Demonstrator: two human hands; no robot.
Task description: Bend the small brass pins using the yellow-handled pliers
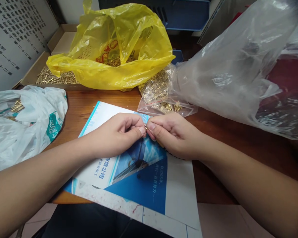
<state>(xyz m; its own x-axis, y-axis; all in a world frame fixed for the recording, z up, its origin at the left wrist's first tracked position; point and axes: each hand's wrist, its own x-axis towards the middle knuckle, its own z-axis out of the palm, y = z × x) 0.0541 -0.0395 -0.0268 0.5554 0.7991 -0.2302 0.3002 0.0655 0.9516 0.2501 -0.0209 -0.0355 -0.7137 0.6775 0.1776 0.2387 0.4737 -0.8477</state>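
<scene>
My left hand (pixel 119 134) and my right hand (pixel 172 134) meet fingertip to fingertip over a blue and white printed sheet (pixel 139 178) on the wooden table (pixel 228 138). Both are closed in a pinch. Between the tips shows a tiny brass pin (pixel 146 127); both hands seem to grip it. Just behind my right hand lies a small clear bag of brass pins (pixel 161 96), its mouth towards my fingers.
A yellow plastic bag (pixel 114 49) with brass parts sits in a cardboard box (pixel 54 76) at the back. A white plastic bag (pixel 22 125) with some pins lies left. A large clear plastic bag (pixel 243 66) fills the right side.
</scene>
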